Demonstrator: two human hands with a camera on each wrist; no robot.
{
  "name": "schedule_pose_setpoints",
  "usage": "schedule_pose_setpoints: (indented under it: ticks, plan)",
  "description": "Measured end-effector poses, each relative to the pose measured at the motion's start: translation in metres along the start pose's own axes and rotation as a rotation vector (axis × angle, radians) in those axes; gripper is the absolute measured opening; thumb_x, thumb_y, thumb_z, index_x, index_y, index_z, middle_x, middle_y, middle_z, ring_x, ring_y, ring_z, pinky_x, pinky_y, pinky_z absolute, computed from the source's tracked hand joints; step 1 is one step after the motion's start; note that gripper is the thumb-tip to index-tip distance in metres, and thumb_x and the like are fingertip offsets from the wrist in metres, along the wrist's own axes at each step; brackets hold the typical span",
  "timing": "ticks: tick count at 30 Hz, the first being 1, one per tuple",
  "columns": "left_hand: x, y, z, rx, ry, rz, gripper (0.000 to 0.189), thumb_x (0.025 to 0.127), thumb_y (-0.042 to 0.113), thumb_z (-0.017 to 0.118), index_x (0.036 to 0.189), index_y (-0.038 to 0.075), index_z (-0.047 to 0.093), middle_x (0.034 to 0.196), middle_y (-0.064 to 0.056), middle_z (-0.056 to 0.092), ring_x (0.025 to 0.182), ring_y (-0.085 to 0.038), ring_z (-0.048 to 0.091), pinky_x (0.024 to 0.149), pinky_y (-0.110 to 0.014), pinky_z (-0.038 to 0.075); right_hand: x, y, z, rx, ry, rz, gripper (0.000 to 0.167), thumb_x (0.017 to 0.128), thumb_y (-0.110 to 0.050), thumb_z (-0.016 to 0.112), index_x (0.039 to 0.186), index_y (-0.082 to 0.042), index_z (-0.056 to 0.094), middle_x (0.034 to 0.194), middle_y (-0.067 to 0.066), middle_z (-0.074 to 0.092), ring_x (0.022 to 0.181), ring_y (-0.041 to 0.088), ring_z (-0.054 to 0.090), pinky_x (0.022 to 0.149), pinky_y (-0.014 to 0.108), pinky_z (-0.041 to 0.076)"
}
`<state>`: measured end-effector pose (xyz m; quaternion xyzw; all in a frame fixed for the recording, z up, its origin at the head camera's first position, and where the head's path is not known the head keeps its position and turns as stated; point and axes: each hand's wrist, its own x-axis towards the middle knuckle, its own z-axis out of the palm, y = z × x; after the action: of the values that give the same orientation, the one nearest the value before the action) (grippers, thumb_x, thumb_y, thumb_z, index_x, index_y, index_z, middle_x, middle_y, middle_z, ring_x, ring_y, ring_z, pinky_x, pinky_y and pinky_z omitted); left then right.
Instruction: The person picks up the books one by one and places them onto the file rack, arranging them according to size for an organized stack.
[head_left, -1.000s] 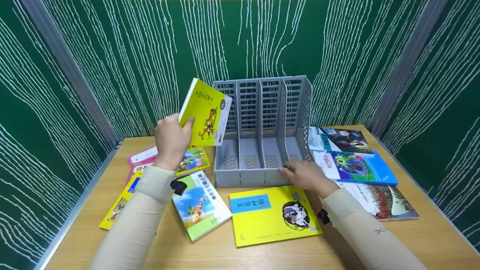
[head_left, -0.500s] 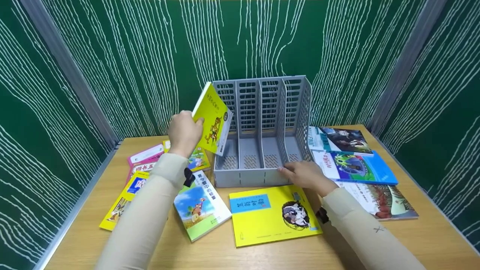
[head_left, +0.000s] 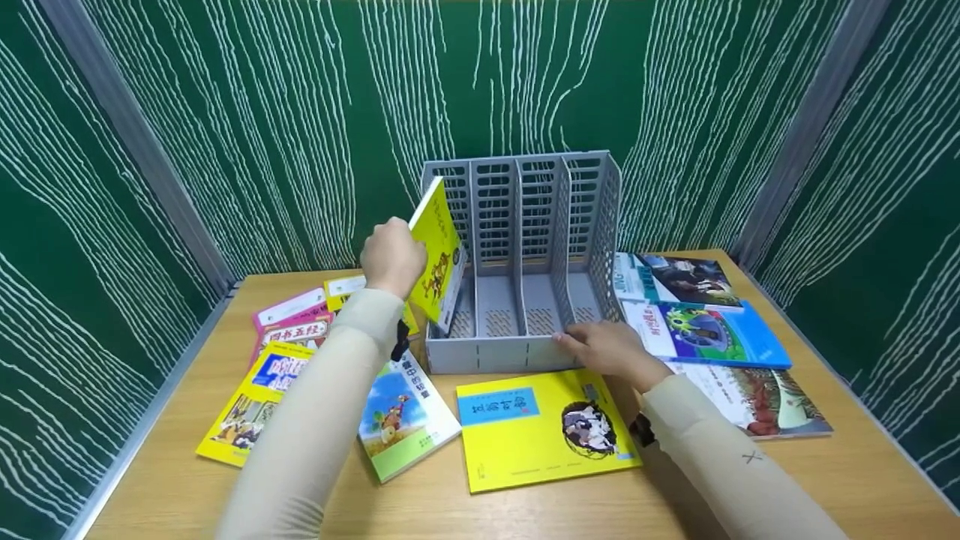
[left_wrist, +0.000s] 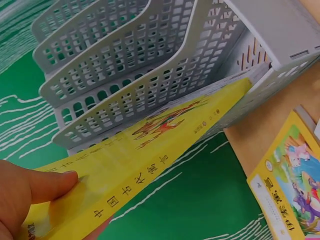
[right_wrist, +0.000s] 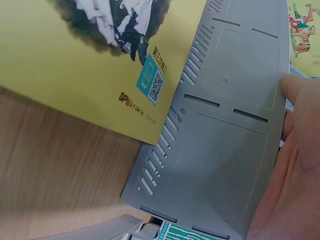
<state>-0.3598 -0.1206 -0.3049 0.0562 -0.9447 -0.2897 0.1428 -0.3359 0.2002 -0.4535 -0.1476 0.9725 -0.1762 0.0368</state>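
Note:
My left hand (head_left: 394,256) pinches a thin yellow book (head_left: 438,262) by its spine side. The book stands tilted, its lower end inside the leftmost compartment of a grey book rack (head_left: 480,355). In the left wrist view the thumb (left_wrist: 52,186) lies on the cover of the yellow book (left_wrist: 150,150), beside the rack's perforated divider (left_wrist: 125,95). My right hand (head_left: 611,351) grips the rack's front rim towards its right end. In the right wrist view that hand (right_wrist: 300,150) holds the rim of the grey front wall (right_wrist: 220,165); part of its fingers is hidden.
A large yellow book (head_left: 540,442) lies before the rack. Left of it are a green-and-blue book (head_left: 409,424), a yellow comic-style book (head_left: 240,431) and a pink-edged book (head_left: 289,309). Several books, among them a blue one (head_left: 720,334), lie to the right. Green walls (head_left: 292,112) enclose the table.
My left hand has moved right with the yellow book, lowering its bottom end into the leftmost compartment and turning the cover more edge-on. The right hand has stayed on the rack's rim.

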Motion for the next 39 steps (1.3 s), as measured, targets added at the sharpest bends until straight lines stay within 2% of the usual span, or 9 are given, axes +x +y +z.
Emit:
schedule_pose_setpoints:
  ticks: [4,13,17,24,29,30,33,36,39]
  plan:
    - [0.007,0.003,0.008,0.045,-0.012,-0.023,0.028,0.104,0.009,0.063,0.129,0.000,0.073,0.114,-0.016,0.081,0.093,-0.028,0.080,0.083,-0.043,0.068,0.000,0.000,0.001,-0.010,0.005,0.003,0.056,0.113,-0.053,0.049,0.138,-0.009,0.073,0.118,0.014,0.078,0.102,0.034,0.066,0.102,0.058,0.058]
    - [0.019,0.005,0.023,0.094,-0.047,-0.043,0.025,0.103,0.011,0.065,0.125,0.002,0.075,0.111,-0.014,0.081,0.093,-0.028,0.080,0.080,-0.043,0.067,-0.002,0.001,0.000,-0.004,-0.006,0.036,0.059,0.112,-0.055,0.050,0.143,-0.009,0.070,0.127,0.015,0.077,0.109,0.036,0.066,0.107,0.060,0.056]
    - [0.025,0.007,0.026,0.113,-0.050,-0.041,0.026,0.104,0.012,0.066,0.126,0.003,0.074,0.111,-0.015,0.081,0.093,-0.028,0.080,0.082,-0.043,0.067,-0.002,0.001,0.001,-0.006,0.002,0.041,0.059,0.112,-0.056,0.050,0.141,-0.010,0.071,0.123,0.014,0.078,0.106,0.034,0.065,0.104,0.059,0.057]
    - [0.032,0.003,0.025,0.175,-0.006,-0.049,0.019,0.107,0.011,0.061,0.120,0.005,0.073,0.104,-0.013,0.080,0.088,-0.026,0.078,0.076,-0.041,0.066,-0.002,-0.001,0.002,-0.008,0.025,0.020,0.055,0.112,-0.056,0.051,0.133,-0.012,0.076,0.108,0.008,0.077,0.096,0.030,0.063,0.096,0.053,0.058]
    - [0.034,-0.003,0.025,0.160,0.005,-0.058,0.018,0.105,0.012,0.064,0.117,0.003,0.073,0.103,-0.014,0.080,0.086,-0.026,0.077,0.076,-0.039,0.066,-0.001,0.000,0.002,-0.017,0.033,0.007,0.055,0.112,-0.057,0.050,0.132,-0.013,0.077,0.108,0.008,0.077,0.096,0.030,0.063,0.096,0.054,0.056]
    - [0.035,-0.004,0.025,0.153,0.001,-0.060,0.019,0.104,0.013,0.065,0.118,0.003,0.073,0.104,-0.014,0.080,0.087,-0.027,0.078,0.077,-0.040,0.066,-0.001,0.000,0.001,-0.019,0.036,0.000,0.054,0.112,-0.056,0.051,0.128,-0.012,0.078,0.103,0.007,0.077,0.093,0.029,0.063,0.093,0.053,0.056]
    - [0.035,-0.004,0.023,0.123,-0.028,-0.061,0.026,0.100,0.014,0.069,0.123,0.002,0.073,0.107,-0.015,0.080,0.089,-0.028,0.079,0.079,-0.041,0.067,-0.002,0.000,0.000,-0.024,0.044,-0.008,0.050,0.112,-0.055,0.051,0.115,-0.013,0.078,0.091,0.005,0.072,0.086,0.026,0.060,0.085,0.047,0.054]
    - [0.034,-0.001,0.018,0.099,-0.091,-0.058,0.033,0.097,0.015,0.071,0.127,0.001,0.071,0.112,-0.016,0.080,0.091,-0.030,0.079,0.083,-0.042,0.067,-0.002,0.000,0.000,-0.023,0.048,-0.005,0.048,0.112,-0.054,0.051,0.108,-0.014,0.077,0.083,0.004,0.066,0.082,0.025,0.058,0.080,0.044,0.050]
    - [0.030,0.000,0.011,0.091,-0.171,-0.054,0.036,0.096,0.012,0.071,0.129,0.000,0.069,0.117,-0.018,0.078,0.094,-0.031,0.077,0.086,-0.044,0.067,-0.002,0.000,0.003,-0.020,0.038,0.009,0.053,0.112,-0.056,0.050,0.123,-0.012,0.078,0.100,0.008,0.076,0.093,0.030,0.064,0.091,0.051,0.056]
